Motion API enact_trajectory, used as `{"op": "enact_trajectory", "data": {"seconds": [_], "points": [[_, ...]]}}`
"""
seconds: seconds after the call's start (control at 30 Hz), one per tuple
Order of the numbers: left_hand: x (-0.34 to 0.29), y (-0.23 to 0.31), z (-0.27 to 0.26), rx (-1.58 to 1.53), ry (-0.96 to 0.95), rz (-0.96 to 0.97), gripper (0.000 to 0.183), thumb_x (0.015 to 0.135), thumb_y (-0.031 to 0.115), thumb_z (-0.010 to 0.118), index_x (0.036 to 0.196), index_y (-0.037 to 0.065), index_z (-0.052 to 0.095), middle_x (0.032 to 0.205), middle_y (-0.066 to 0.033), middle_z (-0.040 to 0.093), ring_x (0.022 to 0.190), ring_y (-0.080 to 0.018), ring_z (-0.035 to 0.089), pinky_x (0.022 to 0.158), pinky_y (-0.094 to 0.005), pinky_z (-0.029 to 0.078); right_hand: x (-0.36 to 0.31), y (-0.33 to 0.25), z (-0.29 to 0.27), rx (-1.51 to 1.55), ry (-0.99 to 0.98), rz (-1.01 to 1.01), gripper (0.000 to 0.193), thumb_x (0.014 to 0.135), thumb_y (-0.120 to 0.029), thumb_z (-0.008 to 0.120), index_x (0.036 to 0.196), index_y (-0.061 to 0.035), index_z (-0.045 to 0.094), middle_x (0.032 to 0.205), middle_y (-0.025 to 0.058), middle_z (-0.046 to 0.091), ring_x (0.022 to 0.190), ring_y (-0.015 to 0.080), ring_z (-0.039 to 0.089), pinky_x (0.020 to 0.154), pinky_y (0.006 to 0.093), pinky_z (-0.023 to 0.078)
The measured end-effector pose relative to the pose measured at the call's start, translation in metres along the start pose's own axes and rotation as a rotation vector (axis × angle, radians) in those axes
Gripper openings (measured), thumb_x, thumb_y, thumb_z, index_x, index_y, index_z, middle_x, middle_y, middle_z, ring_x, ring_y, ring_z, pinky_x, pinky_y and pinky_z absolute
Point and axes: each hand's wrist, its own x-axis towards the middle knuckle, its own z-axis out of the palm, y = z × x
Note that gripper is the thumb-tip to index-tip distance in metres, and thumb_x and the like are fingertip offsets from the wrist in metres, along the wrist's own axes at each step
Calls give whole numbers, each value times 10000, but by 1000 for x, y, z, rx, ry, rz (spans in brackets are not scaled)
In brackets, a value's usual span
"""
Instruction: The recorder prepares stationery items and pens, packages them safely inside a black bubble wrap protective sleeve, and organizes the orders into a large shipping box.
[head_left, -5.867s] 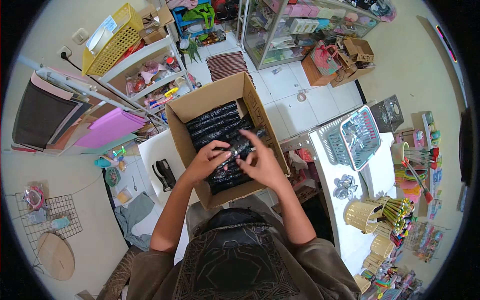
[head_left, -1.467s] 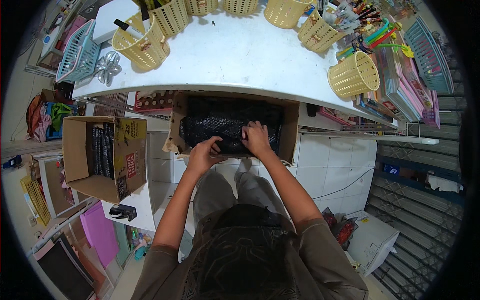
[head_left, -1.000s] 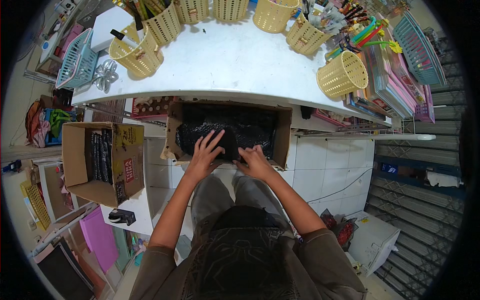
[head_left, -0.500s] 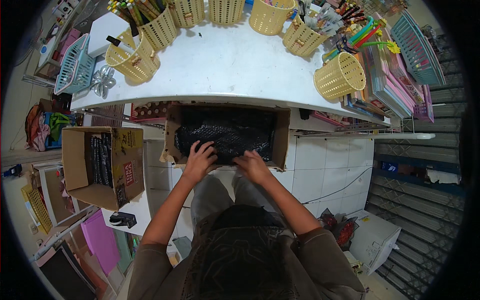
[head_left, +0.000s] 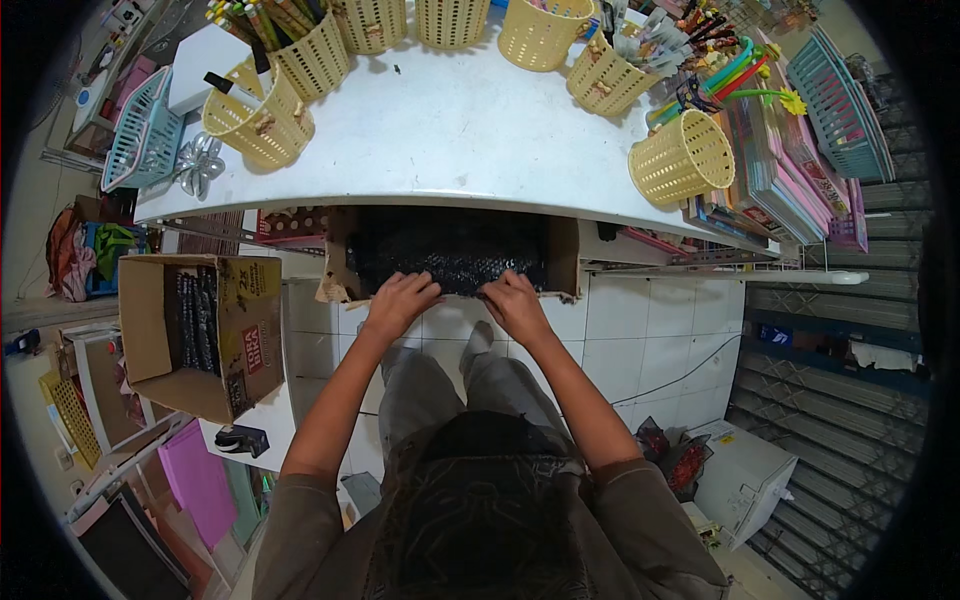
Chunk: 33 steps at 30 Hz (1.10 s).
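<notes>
A cardboard box [head_left: 563, 271] lined with black bubble wrap [head_left: 450, 250] sits under the front edge of the white table. At its near side, left of middle, my left hand [head_left: 402, 300] has its fingers curled over the rim. To the right, my right hand [head_left: 516, 301] grips the same rim, with its fingers bent and close together. The tabletop hides the far part of the box. On my left stands a second open cardboard box [head_left: 262, 340], with black wrapped packages [head_left: 200, 318] inside.
Yellow perforated baskets [head_left: 258, 130] and pen holders line the white table [head_left: 430, 140]. Light blue baskets stand at its left and right ends. A black tape dispenser [head_left: 243, 440] lies below the left box. White floor tiles [head_left: 640, 350] and a thin cable [head_left: 690, 374] show at right.
The lined box has moved away from me, farther under the table, and both hands have gone with it. My feet now show more below its near edge.
</notes>
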Motion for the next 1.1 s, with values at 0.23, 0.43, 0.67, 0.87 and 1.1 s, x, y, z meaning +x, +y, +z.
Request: {"op": "enact_trajectory", "data": {"seconds": [0.23,0.43,0.67,0.87,1.1], "points": [[34,-28,-9,41,26,78,347,960,414,797,997,121,613,992,-54,583,987,-246,635,916,-392,487,28,9,-8,-27,-18,91,250,867,-70,824,1105,-84,748,1028,94,765,1087,314,658,974,474,514],[5,-18,-13,-23,117,-1,296,833,142,850,1043,103,646,1066,-62,615,1076,-283,648,952,-461,477,4,2,-19,67,55,87,346,857,-16,809,1197,-70,784,1139,92,788,1145,306,674,1009,476,530],[-15,22,-29,-57,276,-135,385,682,-27,828,1002,93,650,1164,-73,658,1163,-304,658,1005,-489,465,-12,-14,-39,49,261,-12,284,812,71,815,1072,-41,790,1199,73,803,1145,314,704,954,437,560],[-9,35,-43,-220,329,-181,434,640,-130,775,1011,57,653,1195,-104,657,1144,-357,677,940,-496,530,-7,-25,-45,49,331,-30,261,816,51,787,1057,-47,783,1130,92,761,1095,322,697,922,449,547],[27,21,-51,-361,352,-432,396,670,-251,645,985,-15,606,1193,-153,630,1049,-378,710,907,-409,582,29,-3,-44,215,427,220,223,921,69,741,1126,-10,783,1063,135,710,1059,371,680,939,469,549]]}}
